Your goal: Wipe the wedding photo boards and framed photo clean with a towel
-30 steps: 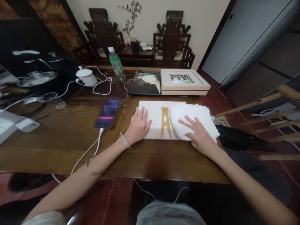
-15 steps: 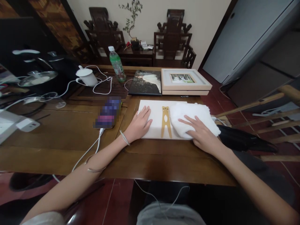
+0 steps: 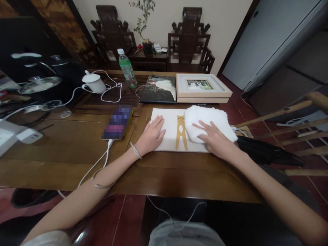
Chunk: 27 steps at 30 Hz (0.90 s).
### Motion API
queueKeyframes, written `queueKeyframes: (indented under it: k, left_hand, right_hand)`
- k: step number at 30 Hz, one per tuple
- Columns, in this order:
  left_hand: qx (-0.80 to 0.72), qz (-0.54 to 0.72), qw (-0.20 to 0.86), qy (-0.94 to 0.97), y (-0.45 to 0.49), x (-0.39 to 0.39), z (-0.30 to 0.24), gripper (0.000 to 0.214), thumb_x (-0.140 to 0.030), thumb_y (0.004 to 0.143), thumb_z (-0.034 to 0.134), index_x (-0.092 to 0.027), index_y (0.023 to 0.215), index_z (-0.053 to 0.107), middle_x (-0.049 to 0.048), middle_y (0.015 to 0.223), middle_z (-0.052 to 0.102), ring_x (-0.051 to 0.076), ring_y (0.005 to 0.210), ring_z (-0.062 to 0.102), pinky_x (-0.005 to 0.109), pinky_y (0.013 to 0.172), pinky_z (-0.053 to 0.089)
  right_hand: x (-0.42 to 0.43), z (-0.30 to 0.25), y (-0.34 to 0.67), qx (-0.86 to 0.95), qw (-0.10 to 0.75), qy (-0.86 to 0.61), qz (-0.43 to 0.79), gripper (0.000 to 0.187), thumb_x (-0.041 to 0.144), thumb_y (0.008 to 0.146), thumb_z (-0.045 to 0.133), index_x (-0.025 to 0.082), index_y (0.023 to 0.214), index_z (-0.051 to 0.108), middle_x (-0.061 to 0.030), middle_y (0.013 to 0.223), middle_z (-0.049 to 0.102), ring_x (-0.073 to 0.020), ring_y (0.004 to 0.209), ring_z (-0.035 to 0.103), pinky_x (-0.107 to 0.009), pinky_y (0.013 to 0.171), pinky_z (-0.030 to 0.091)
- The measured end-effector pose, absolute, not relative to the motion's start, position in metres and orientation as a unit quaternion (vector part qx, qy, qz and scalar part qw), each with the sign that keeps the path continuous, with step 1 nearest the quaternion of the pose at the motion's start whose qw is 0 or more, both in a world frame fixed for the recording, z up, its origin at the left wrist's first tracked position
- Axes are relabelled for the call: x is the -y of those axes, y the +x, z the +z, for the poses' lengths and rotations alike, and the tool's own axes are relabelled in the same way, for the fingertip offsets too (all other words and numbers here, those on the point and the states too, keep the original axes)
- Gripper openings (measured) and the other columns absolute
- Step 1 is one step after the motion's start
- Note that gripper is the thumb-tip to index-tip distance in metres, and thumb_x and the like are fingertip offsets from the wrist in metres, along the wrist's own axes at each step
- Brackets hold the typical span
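A white flat board with a tan cat-shaped figure on it lies on the wooden table. My left hand rests flat and open on the board's left part, fingers spread. My right hand lies flat and open on a white fluffy cloth that covers the board's right part. The cloth sits just right of the cat figure.
Behind the board lie a dark photo print and a stacked light picture frame. A phone on a white cable, a green bottle, a white pot and cookware stand to the left. A black object lies at right.
My right hand has slid the cloth a little up and left across the board. My left hand has stayed flat on the board.
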<state>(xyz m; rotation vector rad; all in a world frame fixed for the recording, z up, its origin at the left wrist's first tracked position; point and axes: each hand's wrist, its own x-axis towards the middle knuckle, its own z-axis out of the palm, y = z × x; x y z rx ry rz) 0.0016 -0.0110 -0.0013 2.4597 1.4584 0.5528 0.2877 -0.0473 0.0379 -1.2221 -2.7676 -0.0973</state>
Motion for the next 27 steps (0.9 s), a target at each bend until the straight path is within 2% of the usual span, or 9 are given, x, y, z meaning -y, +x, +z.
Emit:
queueKeyframes:
  k: [4,8,12,17,21,27]
  left_hand:
    - [-0.496,0.19,0.112,0.84,0.002,0.011,-0.002,0.052,-0.03,0.096,0.034,-0.012,0.145,0.032,0.0163,0.153,0.031,0.027,0.144,0.022,0.051,0.116,0.021]
    - [-0.495,0.186,0.111,0.841,0.002,0.012,0.0,0.052,-0.031,0.096,0.034,-0.01,0.144,0.033,0.017,0.153,0.031,0.027,0.144,0.022,0.052,0.115,0.021]
    - [-0.493,0.183,0.112,0.843,0.002,0.011,0.001,0.053,-0.03,0.096,0.034,-0.006,0.143,0.033,0.018,0.153,0.03,0.026,0.145,0.021,0.051,0.116,0.02]
    - [-0.488,0.189,0.113,0.845,0.0,0.011,0.0,0.052,-0.03,0.096,0.034,-0.009,0.144,0.034,0.0167,0.153,0.031,0.026,0.144,0.022,0.051,0.116,0.021]
    - [-0.486,0.193,0.111,0.845,0.0,0.011,-0.001,0.05,-0.028,0.097,0.031,-0.01,0.144,0.034,0.016,0.153,0.032,0.026,0.144,0.023,0.052,0.116,0.022]
    - [-0.486,0.196,0.1,0.846,0.0,0.01,-0.003,0.05,-0.025,0.097,0.028,-0.01,0.144,0.034,0.0155,0.153,0.032,0.025,0.144,0.023,0.05,0.116,0.023]
  right_hand:
    - [0.108,0.04,0.293,0.927,0.09,-0.363,-0.015,0.046,-0.01,0.062,0.04,0.016,0.09,0.066,-0.0137,0.147,0.042,-0.0329,0.141,0.024,-0.066,0.109,0.026]
    - [0.127,0.046,0.297,0.931,0.092,-0.353,0.012,0.047,-0.01,0.06,0.039,0.017,0.088,0.067,-0.011,0.145,0.045,-0.0312,0.14,0.028,-0.065,0.109,0.028]
    - [0.092,0.049,0.294,0.925,0.078,-0.37,0.03,0.05,-0.009,0.061,0.04,0.017,0.094,0.067,-0.0111,0.144,0.048,-0.0317,0.138,0.032,-0.064,0.108,0.03]
    - [0.016,0.049,0.284,0.901,0.055,-0.43,0.013,0.051,-0.008,0.066,0.041,0.013,0.106,0.064,-0.0183,0.142,0.047,-0.0331,0.136,0.037,-0.061,0.108,0.031]
    - [-0.02,0.046,0.279,0.895,0.05,-0.444,-0.004,0.058,-0.007,0.068,0.039,0.015,0.119,0.058,-0.0165,0.139,0.051,-0.0307,0.137,0.036,-0.06,0.108,0.032]
    - [0.013,0.038,0.28,0.9,0.049,-0.431,-0.035,0.051,-0.008,0.068,0.039,0.014,0.107,0.063,-0.015,0.147,0.043,-0.0343,0.139,0.031,-0.065,0.108,0.028]
